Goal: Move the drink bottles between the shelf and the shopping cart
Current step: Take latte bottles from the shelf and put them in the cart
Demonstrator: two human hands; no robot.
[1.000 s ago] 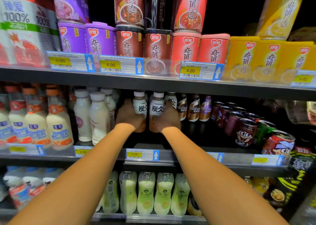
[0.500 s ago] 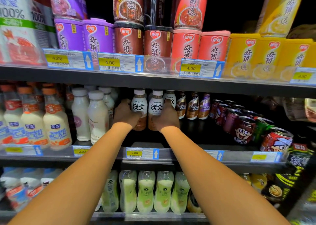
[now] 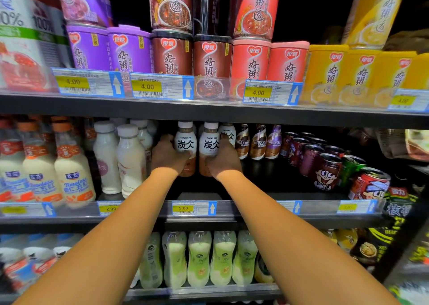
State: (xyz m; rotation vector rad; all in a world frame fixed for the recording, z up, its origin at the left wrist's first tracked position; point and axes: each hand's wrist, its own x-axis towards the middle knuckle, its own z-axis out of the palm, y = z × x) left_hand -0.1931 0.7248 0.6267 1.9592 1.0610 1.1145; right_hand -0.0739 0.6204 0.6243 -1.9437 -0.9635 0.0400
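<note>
Two latte bottles with white labels and brown bases stand side by side deep on the middle shelf point(image 3: 255, 208). My left hand point(image 3: 168, 156) grips the left latte bottle point(image 3: 185, 142) around its lower half. My right hand point(image 3: 224, 159) grips the right latte bottle point(image 3: 210, 143) the same way. A third latte bottle point(image 3: 228, 131) stands just behind my right hand's fingers. Both forearms reach in over the shelf edge. No shopping cart is in view.
White milk bottles point(image 3: 130, 158) stand left of my left hand, Nescafe bottles point(image 3: 257, 142) and red cans point(image 3: 327, 167) right of my right hand. The upper shelf point(image 3: 209, 112) hangs just above the bottle caps. Green bottles point(image 3: 199, 258) fill the shelf below.
Both hands keep the same hold on the two latte bottles. The view has closed in slightly on the shelf; the bottles have hardly moved.
</note>
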